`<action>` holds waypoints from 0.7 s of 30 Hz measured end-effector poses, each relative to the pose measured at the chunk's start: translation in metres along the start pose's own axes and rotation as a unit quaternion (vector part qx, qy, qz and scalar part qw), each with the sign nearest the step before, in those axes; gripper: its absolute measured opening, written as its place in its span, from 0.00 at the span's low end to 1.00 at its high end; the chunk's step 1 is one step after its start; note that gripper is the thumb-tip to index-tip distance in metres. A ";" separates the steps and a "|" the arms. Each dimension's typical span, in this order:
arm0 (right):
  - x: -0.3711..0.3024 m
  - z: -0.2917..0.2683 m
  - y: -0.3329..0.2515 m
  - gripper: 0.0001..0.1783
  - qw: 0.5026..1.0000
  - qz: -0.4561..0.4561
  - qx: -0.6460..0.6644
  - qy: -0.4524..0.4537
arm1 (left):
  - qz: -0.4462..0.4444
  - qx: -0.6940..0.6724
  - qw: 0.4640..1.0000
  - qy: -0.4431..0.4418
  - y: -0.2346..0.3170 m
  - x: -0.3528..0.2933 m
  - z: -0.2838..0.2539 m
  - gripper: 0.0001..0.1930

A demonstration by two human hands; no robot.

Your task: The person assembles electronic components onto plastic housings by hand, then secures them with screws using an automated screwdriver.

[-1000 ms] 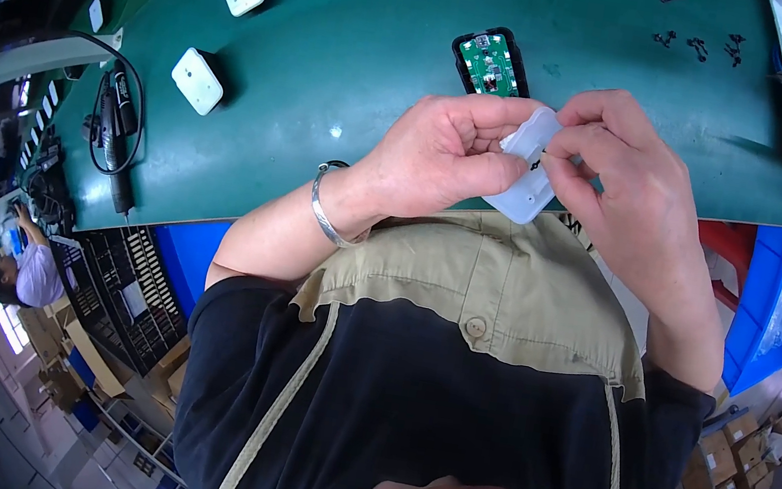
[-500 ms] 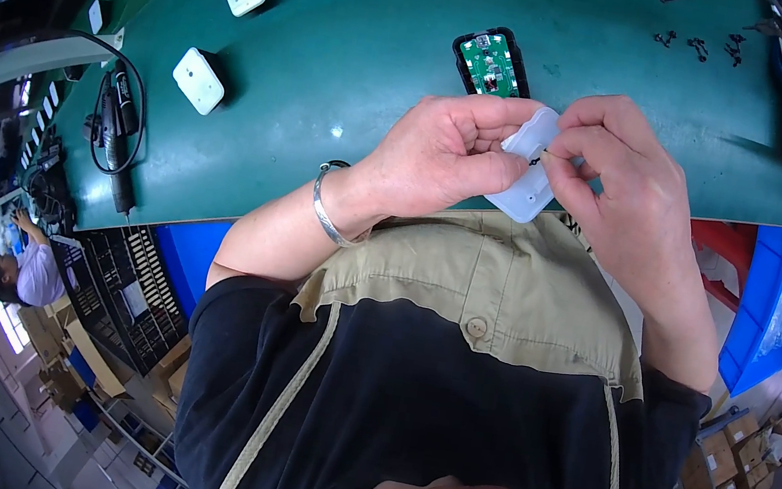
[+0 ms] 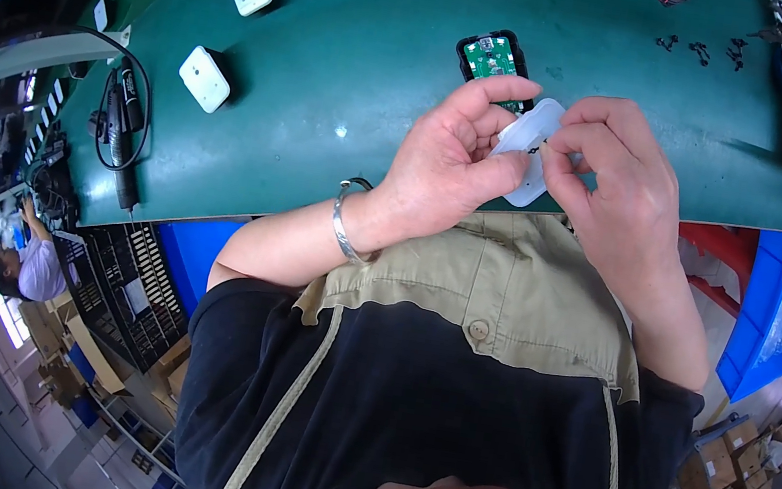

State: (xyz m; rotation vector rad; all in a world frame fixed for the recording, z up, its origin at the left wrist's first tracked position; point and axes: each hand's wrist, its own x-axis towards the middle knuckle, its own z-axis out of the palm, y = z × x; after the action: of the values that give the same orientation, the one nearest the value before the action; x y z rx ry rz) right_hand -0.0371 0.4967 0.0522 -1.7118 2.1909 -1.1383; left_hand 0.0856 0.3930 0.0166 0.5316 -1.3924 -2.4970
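Observation:
A translucent white plastic cover (image 3: 527, 192) is held over the bench's near edge, tilted, by my left hand (image 3: 455, 153), whose thumb presses on its face. The fingertips of my right hand (image 3: 619, 172) are pinched together at the cover's middle, by a small dark part (image 3: 533, 150). What exactly the right fingers grip is too small to make out. Just beyond my left fingers lies a black housing (image 3: 522, 59) with a green circuit board (image 3: 492, 57) in it; my left hand hides its near end.
On the green bench (image 3: 337, 64) stand several white cases, one of them at left (image 3: 204, 79). Small black parts (image 3: 700, 53) lie in clusters at the back. A corded electric screwdriver (image 3: 120, 128) is at the left edge. A blue bin (image 3: 773, 312) stands at right; a person (image 3: 39, 268) works far left.
The cover has tilted more edge-on and risen slightly. My left index finger has lifted and straightened. My right fingers stay pinched at the cover.

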 end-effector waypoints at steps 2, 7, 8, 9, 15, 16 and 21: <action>-0.001 0.002 0.002 0.08 1.000 0.011 -0.004 0.007 | -0.014 -0.017 0.999 0.045 -0.002 -0.001 0.003 0.24; -0.004 0.006 0.000 0.09 0.999 0.037 0.015 0.029 | 0.026 0.013 0.997 0.065 -0.004 -0.003 0.006 0.23; -0.004 0.007 -0.001 0.08 0.998 0.045 0.022 0.045 | 0.050 0.021 0.996 0.071 -0.004 -0.003 0.007 0.23; -0.004 0.007 -0.003 0.08 0.998 0.044 0.022 0.046 | 0.052 0.022 0.996 0.070 -0.004 -0.003 0.007 0.23; -0.009 0.010 -0.003 0.15 0.987 0.088 0.096 0.092 | 0.088 0.060 0.990 0.089 0.001 -0.004 0.012 0.20; -0.010 0.011 -0.002 0.17 0.978 0.116 0.142 0.097 | 0.081 0.061 0.991 0.089 0.001 -0.004 0.013 0.20; -0.018 0.017 0.002 0.20 0.931 0.185 0.297 0.102 | 0.067 0.064 0.993 0.067 0.001 -0.004 0.013 0.21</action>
State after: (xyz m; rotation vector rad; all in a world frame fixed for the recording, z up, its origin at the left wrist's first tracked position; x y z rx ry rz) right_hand -0.0229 0.5049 0.0332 -0.9252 1.8645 -1.6885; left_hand 0.0837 0.4036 0.0246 0.5987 -1.4914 -2.2348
